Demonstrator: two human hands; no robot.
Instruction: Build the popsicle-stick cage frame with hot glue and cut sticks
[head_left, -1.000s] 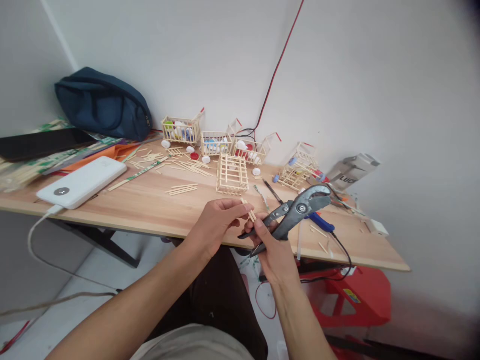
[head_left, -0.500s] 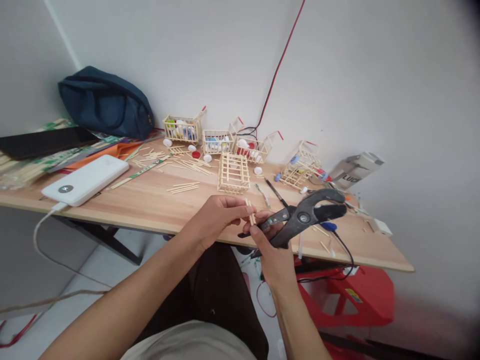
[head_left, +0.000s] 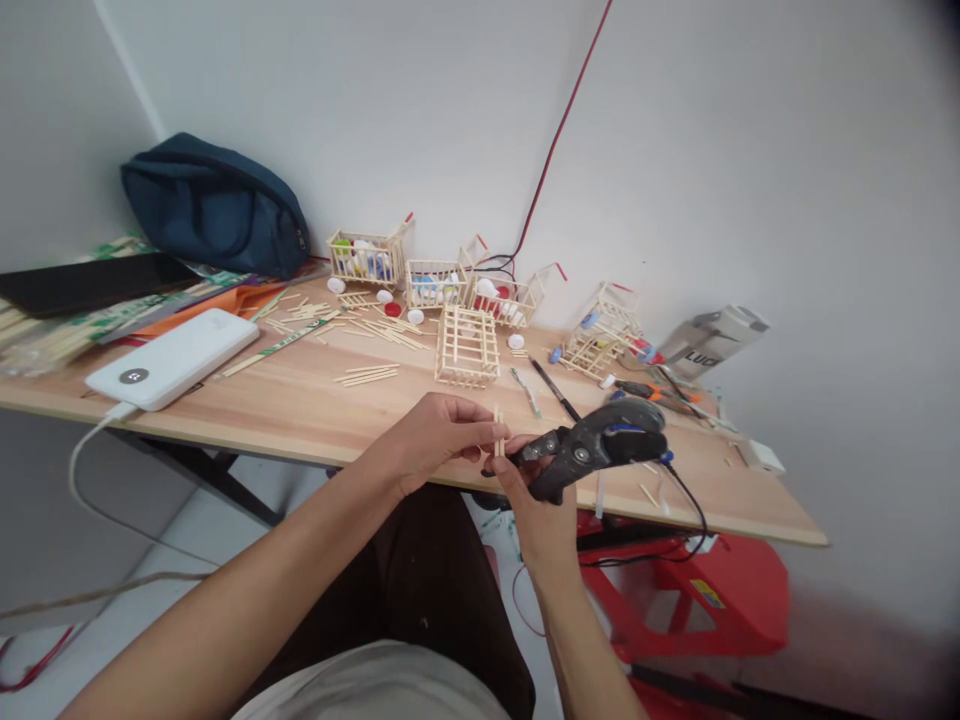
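My left hand [head_left: 435, 438] pinches a few short wooden sticks [head_left: 499, 430] upright, just above the near edge of the wooden table [head_left: 300, 410]. My right hand [head_left: 536, 500] is closed round the handles of black cutting pliers [head_left: 600, 448], whose head points right and lies nearly level. Thumb and fingertips of both hands meet at the sticks. An open stick cage [head_left: 466, 347] stands on the table just beyond my hands.
Several small stick carts [head_left: 435, 282] with coloured caps line the wall. Loose sticks [head_left: 367, 376] lie scattered mid-table. A white power bank [head_left: 172, 358] and dark blue bag [head_left: 214, 207] sit at left. A red stool [head_left: 697, 595] stands under the table at right.
The pliers' head has swung down from a raised tilt to nearly level. The sticks have turned from slanted to upright between my fingers.
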